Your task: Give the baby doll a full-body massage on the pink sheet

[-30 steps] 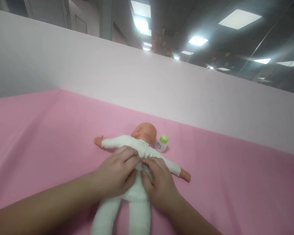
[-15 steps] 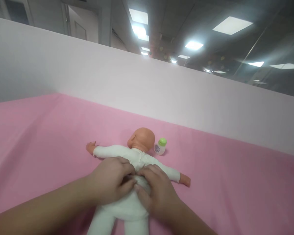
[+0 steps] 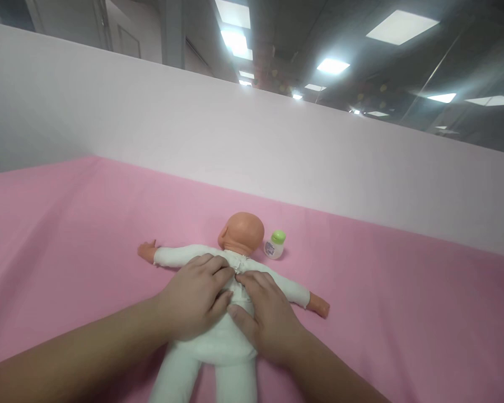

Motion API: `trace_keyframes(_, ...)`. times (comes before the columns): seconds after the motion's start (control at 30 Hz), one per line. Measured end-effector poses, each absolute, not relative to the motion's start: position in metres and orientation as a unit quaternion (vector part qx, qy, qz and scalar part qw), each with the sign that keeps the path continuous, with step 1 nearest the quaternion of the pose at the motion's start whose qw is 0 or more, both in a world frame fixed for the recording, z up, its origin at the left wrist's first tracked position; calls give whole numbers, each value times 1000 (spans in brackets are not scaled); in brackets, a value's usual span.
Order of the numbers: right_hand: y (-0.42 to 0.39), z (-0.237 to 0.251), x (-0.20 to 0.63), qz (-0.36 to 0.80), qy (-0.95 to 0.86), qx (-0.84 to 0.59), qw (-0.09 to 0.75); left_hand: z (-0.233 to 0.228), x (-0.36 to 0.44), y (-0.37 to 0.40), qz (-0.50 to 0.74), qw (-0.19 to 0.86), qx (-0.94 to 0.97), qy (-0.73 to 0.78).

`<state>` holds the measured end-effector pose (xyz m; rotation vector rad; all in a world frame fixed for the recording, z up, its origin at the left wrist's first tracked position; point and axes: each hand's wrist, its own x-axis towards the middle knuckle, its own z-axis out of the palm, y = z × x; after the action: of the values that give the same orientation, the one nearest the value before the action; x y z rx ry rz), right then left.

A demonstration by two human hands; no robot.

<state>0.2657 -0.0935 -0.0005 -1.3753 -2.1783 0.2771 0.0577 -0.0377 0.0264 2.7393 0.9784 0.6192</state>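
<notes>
A bald plastic baby doll in a white cloth one-piece suit (image 3: 218,341) lies face down on the pink cloth-covered table (image 3: 67,235), head away from the person, arms spread out to both sides, legs running off the bottom edge of the view. No writing shows on the suit.

Left hand (image 3: 195,299) rests palm-down on the doll's back, left of the suit's centre seam; fingers (image 3: 210,266) lie close together and lightly curled, tips pressed into the fabric near the neck, w/ the thumb tucked along the seam. Right hand (image 3: 266,316) lies on the back's right side, fingers (image 3: 256,280) also close together, tips meeting the left hand's at the seam just below the neck. Neither hand is wrapped round anything; both press flat on the cloth.

Just beside the doll's head, to its right, stands a small white bottle w/ a green cap (image 3: 275,244). It carries a label w/ blue print, too small to read.

Behind the table runs a pale pink partition wall (image 3: 277,151).
</notes>
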Motion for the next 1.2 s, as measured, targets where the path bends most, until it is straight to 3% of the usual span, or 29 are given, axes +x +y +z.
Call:
trace_keyframes(0.27, -93, -6, 263, 48, -791, -531, 300, 17, 53, -39, 256, -16, 914, 315)
trace_keyframes(0.53, -93, 5, 262, 138, -787, -564, 210, 14, 54, -28, 214, 62, 922, 317)
trace_keyframes(0.7, -89, 6, 266, 141, -783, -553, 247, 18, 52, -30, 246, 73, 904, 341)
trace_keyframes(0.83, -87, 6, 271, 126, -771, -552, 290, 32, 40, -32, 256, 54, 852, 454)
trace_keyframes(1.0, -86, 2, 270, 75, -744, -573, 337, 39, 22, -21, 93, 192, 801, 560)
trace_keyframes(1.2, -83, 0, 270, 113, -723, -596, 330, 20, 33, -14, 197, 406, 705, 547)
